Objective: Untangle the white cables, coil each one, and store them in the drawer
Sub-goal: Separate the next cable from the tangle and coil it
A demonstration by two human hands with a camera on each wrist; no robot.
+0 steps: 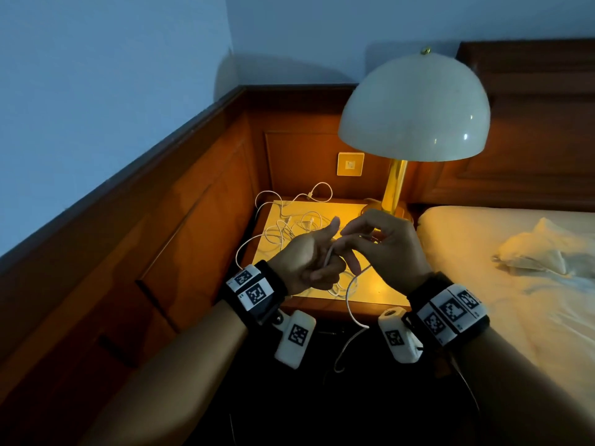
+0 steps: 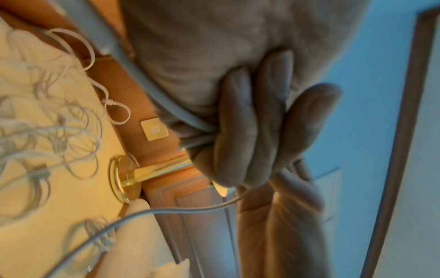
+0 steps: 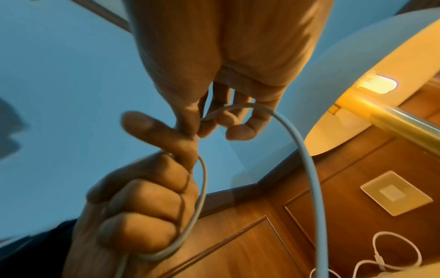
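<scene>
— How many thin white rubbery cables (image 1: 289, 226)?
— Hard to count; they lie snarled on the square wooden bedside table (image 1: 380, 284). One smooth strand (image 1: 349, 300) is lifted clear.
— The two hands?
— Left hand (image 1: 306, 259) fisted round its loops, thumb up. Right hand (image 1: 383, 239) pinches the same strand; its tail drops past the table edge into shadow.

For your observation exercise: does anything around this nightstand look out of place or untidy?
Yes. A tangle of white cables sprawls over the nightstand, with loops hanging past its back and left edges. Another cable, held in the left hand and right hand, dangles off the front.
</scene>
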